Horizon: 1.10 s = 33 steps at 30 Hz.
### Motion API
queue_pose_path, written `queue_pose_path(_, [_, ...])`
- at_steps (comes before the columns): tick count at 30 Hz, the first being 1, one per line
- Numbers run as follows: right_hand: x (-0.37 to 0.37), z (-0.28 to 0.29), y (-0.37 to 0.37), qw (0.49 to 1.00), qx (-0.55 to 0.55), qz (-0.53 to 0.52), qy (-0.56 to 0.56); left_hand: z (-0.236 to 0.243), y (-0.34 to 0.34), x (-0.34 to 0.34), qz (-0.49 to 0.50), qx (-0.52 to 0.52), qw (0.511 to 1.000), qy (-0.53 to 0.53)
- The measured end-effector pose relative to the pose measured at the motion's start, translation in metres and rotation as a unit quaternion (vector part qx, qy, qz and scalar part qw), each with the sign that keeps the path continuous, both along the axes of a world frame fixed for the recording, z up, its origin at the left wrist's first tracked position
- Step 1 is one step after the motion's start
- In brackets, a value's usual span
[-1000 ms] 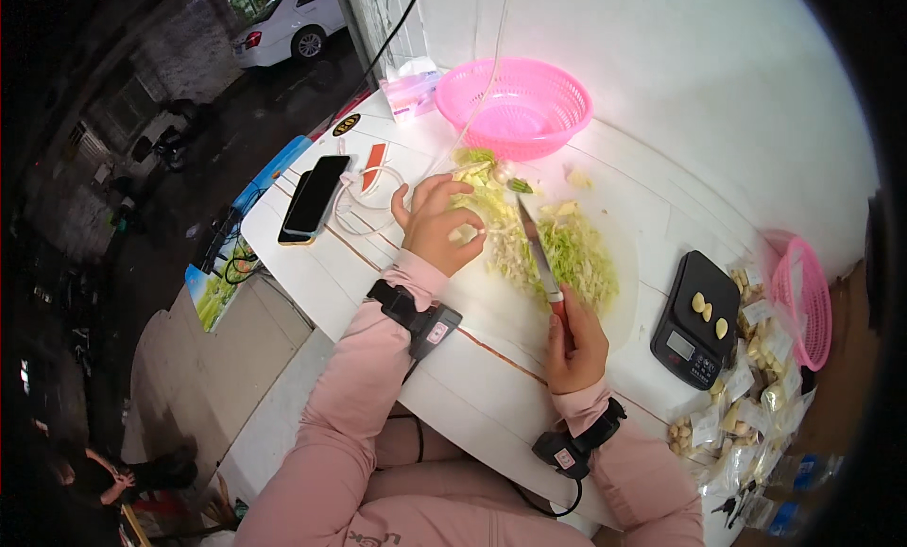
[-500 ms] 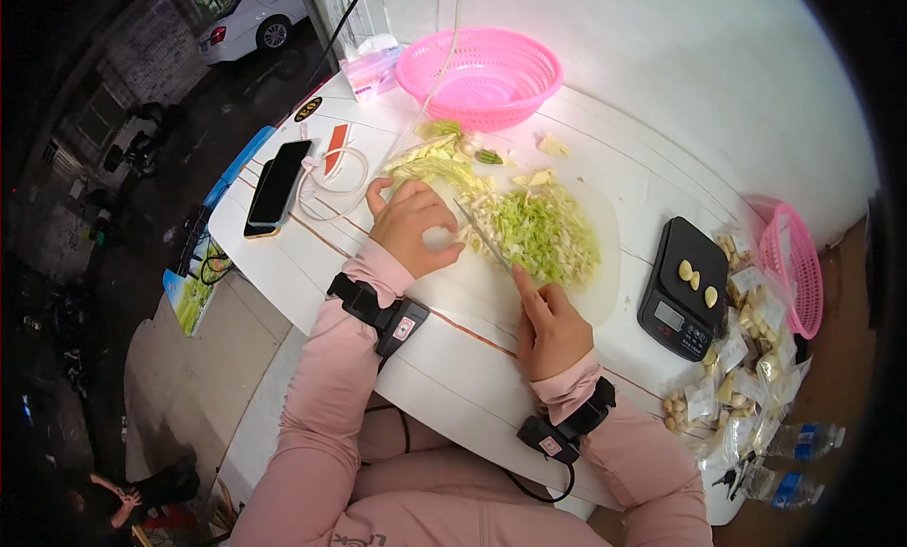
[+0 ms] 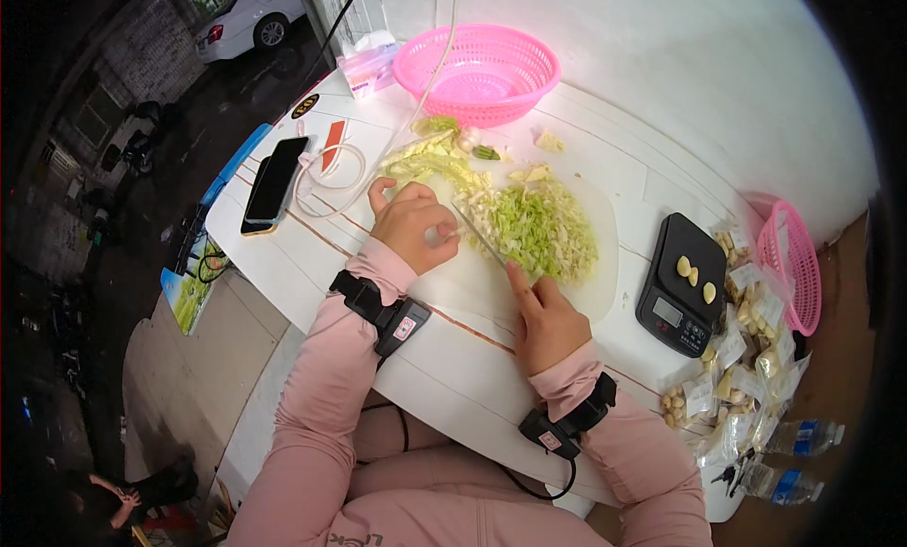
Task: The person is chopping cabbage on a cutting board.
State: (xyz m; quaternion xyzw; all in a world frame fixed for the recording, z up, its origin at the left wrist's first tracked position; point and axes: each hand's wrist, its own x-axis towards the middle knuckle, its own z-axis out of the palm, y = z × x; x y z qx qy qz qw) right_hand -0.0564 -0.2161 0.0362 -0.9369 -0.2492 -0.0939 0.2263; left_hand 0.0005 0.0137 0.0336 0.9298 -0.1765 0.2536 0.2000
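Note:
Pale green and white cabbage leaves [image 3: 422, 157] lie on a translucent cutting board [image 3: 605, 240] on the white table. My left hand [image 3: 414, 228] is at their near edge, fingers curled down on them and thumb bent inward; its fingertips are partly hidden. My right hand [image 3: 550, 328] grips a knife, index finger stretched along the top of it. The narrow blade [image 3: 480, 233] points away and to the left, between my left hand and a heap of finely chopped cabbage [image 3: 543, 228]. The handle is hidden in my palm.
A pink plastic basket [image 3: 477, 75] stands at the back beside a tissue pack [image 3: 368, 65]. Phones [image 3: 276, 180] and a white cable [image 3: 354, 183] lie left. On the right sit a black scale [image 3: 682, 287] with garlic cloves, bagged garlic [image 3: 746, 358] and another pink basket [image 3: 792, 268].
My left thumb has bent in toward the curled fingers. The knife and my right hand hold nearly the same place, and the whole view has shifted slightly.

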Motion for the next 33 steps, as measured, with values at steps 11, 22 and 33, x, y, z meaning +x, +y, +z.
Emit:
queue_pose_path(11, [-0.0010,0.0005,-0.0006,0.997,-0.070,0.011,-0.018,-0.0043,-0.0019,0.0026,0.001,-0.005,1.000,-0.002])
queue_pose_path(22, [-0.0035,0.0034,0.0031,0.991,-0.124,0.036,-0.030,-0.0003,-0.0028,0.0017,-0.019,0.016,1.000,-0.007])
queue_pose_path(33, [0.0020,0.0016,0.0080,0.990,-0.133,0.034,-0.028,-0.0056,-0.0069,0.0047,-0.037,0.006,0.999,-0.031])
